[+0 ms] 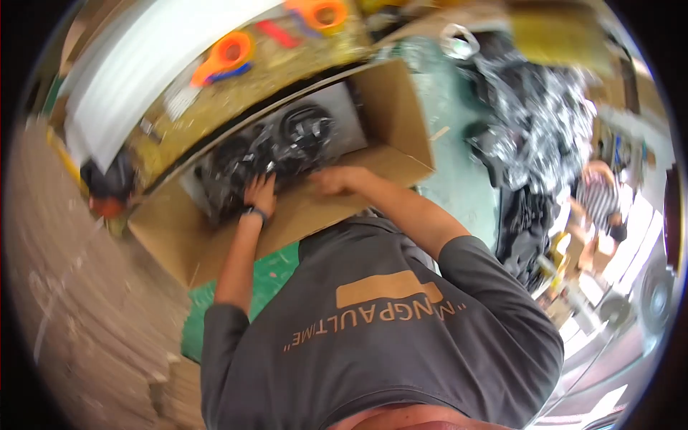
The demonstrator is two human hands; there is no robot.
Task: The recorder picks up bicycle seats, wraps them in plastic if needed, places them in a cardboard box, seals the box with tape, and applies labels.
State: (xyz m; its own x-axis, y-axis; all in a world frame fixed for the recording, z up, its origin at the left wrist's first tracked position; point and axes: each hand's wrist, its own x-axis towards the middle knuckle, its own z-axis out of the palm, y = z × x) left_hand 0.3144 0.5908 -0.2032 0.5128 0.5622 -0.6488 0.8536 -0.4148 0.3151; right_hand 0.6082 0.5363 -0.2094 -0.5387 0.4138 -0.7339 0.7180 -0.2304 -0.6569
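Observation:
An open cardboard box (390, 100) stands in front of me with its flaps spread. Inside lie black items in clear plastic wrap (308, 129), next to a pale grey-white sheet along the far wall. My left hand (261, 192), with a dark band at the wrist, rests on the near side of the wrapped items, fingers stretched out. Over the box's near flap (287, 215) is my right hand (337, 180), close to the wrapped items' right end. Its fingers are blurred and partly curled, and whether they pinch anything is unclear.
Beyond the box, a yellowish bench (287, 61) bears orange tape dispensers (233, 50) and a white foam roll (143, 64). A heap of plastic-wrapped black items (534, 115) lies on the green table (444, 136). Stacked cardboard (86, 287) is at left; another person (598, 193) is at far right.

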